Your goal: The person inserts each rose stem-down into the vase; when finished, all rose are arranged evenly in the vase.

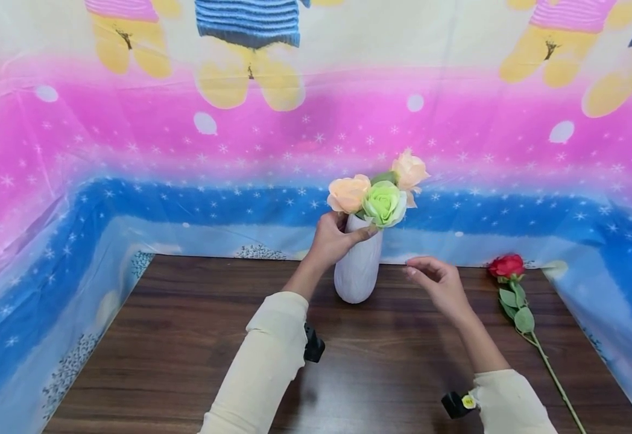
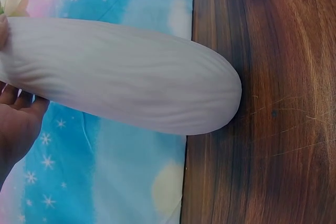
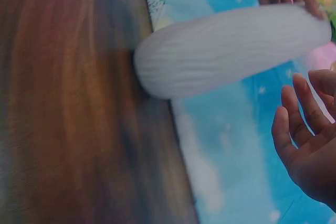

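A white ribbed vase (image 1: 357, 265) stands upright near the back of the table, with two peach roses (image 1: 349, 193) and a green rose (image 1: 385, 204) at its mouth. My left hand (image 1: 333, 240) grips the vase near its rim, thumb across the front; the left wrist view shows the vase's side (image 2: 131, 77) and part of that hand (image 2: 21, 124). To the right of the vase, apart from it, my right hand (image 1: 442, 286) is in the air with loosely bent fingers and holds nothing. In the right wrist view its fingers (image 3: 286, 135) are spread beside the vase (image 3: 226, 51).
A red rose (image 1: 506, 266) with a long leafy stem lies on the right side of the dark wooden table (image 1: 196, 355). A printed pink and blue cloth (image 1: 153, 144) hangs behind the table and along its sides.
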A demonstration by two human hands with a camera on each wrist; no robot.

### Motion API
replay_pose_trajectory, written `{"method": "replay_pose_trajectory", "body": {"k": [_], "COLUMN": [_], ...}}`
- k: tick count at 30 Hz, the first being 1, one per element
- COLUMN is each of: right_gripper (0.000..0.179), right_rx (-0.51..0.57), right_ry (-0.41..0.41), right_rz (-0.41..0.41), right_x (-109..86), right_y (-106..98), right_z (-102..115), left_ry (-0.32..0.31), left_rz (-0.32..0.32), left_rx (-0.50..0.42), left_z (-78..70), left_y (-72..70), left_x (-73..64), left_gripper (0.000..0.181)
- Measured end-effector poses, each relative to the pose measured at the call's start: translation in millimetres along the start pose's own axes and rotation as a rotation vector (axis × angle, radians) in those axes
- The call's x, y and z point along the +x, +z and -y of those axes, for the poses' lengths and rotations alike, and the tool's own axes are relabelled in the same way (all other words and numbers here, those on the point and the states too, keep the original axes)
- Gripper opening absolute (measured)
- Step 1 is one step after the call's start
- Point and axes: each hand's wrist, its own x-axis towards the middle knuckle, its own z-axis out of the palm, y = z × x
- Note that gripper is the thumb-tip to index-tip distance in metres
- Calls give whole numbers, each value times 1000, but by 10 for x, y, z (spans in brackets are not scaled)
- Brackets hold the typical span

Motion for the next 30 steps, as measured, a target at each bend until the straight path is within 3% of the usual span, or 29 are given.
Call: {"method": "replay_pose_trajectory", "body": {"k": [13,22,26,30], "right_gripper": [32,34,32,28], "right_rx": [-56,-105,-179,-312], "right_ry": [139,206,257,258], "right_rz": [-106,-163,-193,-240], "right_x": [-503,-775,-889,-988], "right_y": [-360,-667,-839,-1015], "right_z": [-610,-892,-966,-1017], "left_ry": [-3,-12,-14,-11], "left_rz": [8,4,8,0], "left_rx": [-15,-4,6,9], "left_z": [11,19,16,5], "left_y": [-1,-3,1,2], "left_x": [-3,3,-1,1], "left_gripper": [55,56,57,56]}}
